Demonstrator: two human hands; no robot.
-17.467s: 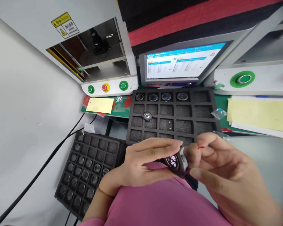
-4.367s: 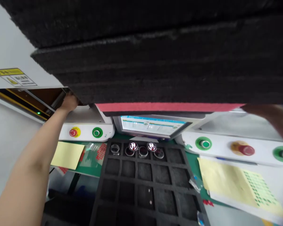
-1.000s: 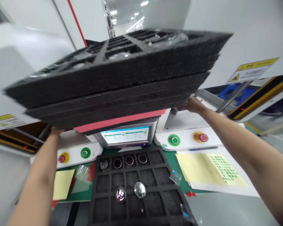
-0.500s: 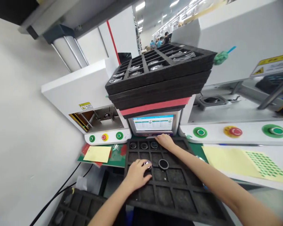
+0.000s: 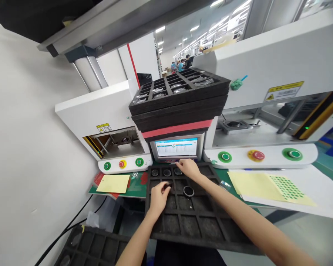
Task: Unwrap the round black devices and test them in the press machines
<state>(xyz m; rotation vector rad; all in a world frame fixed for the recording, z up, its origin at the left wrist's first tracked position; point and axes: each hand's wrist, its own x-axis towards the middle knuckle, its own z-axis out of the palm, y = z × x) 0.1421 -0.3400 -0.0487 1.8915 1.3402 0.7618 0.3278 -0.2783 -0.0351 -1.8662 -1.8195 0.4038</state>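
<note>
My left hand (image 5: 158, 197) pinches a small round disc part (image 5: 168, 184) between thumb and fingers, tilted just above the black foam tray (image 5: 208, 242). At the tray's far edge, below the monitor, my right hand (image 5: 189, 168) has its fingertips pressed together; a pale sliver shows beside them, too small to name. Three round discs sit in the far row: a left disc (image 5: 154, 172), a middle disc (image 5: 167, 172) and a right disc (image 5: 178, 171), partly under my right hand. A dark disc with a silver rim (image 5: 188, 191) rests between my forearms, across a compartment divider.
Behind the tray stands a monitor (image 5: 176, 147), with stacked foam trays (image 5: 180, 107) above it. White press machines with green and red buttons flank it: a left press (image 5: 100, 111) and a right press (image 5: 255, 74). Yellow paper (image 5: 113, 183) lies left. Another tray (image 5: 100, 242) sits lower left.
My left hand has raised and tipped the disc, moving it slightly away from me. My right hand's fingers have drawn into a pinch. The view has turned right, and the monitor display differs.
</note>
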